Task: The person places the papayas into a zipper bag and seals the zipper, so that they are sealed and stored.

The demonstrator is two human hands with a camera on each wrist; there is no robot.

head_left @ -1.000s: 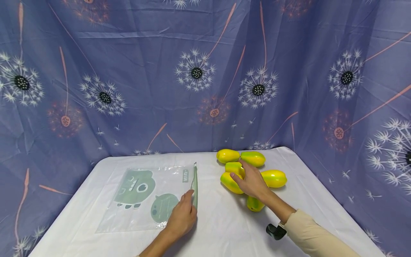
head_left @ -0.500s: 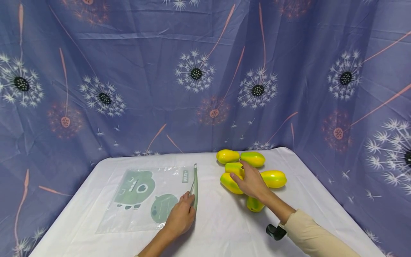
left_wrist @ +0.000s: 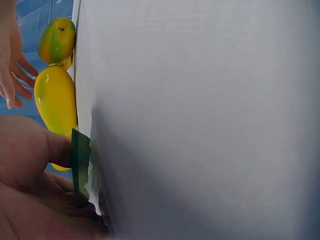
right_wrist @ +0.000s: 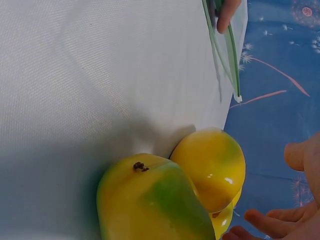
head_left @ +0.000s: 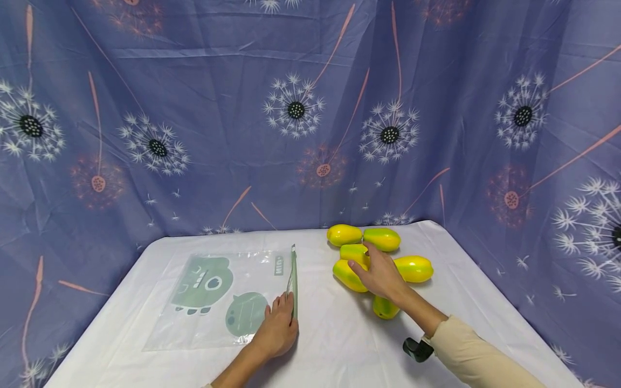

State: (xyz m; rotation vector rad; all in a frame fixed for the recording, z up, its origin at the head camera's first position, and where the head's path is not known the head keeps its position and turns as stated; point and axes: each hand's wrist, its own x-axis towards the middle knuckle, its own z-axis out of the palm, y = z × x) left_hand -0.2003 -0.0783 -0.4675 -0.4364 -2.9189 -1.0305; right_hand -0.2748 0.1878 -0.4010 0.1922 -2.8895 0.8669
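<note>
A clear zip bag (head_left: 204,328) with green cartoon prints lies flat on the left of the table, its green zip edge (head_left: 295,280) facing right. My left hand (head_left: 276,328) is at that edge; in the left wrist view the thumb (left_wrist: 59,150) presses against the green strip (left_wrist: 80,160), with the other fingers curled beneath. My right hand (head_left: 380,269) hovers over several yellow-green papayas (head_left: 350,276), fingers spread and apart from the fruit in the right wrist view. One papaya (right_wrist: 155,200) lies closest to that camera. The right hand covers parts of the middle papayas.
Two papayas (head_left: 381,239) lie at the back of the white-covered table (head_left: 330,345), and another papaya (head_left: 413,269) is to the right of the hand. A blue dandelion-print curtain (head_left: 242,134) hangs behind and at both sides. A black device (head_left: 417,350) sits under the right wrist.
My left hand's fingers have shifted slightly along the bag's zip edge and spread a little; the edge has moved slightly left. The right hand and the papayas stay put.
</note>
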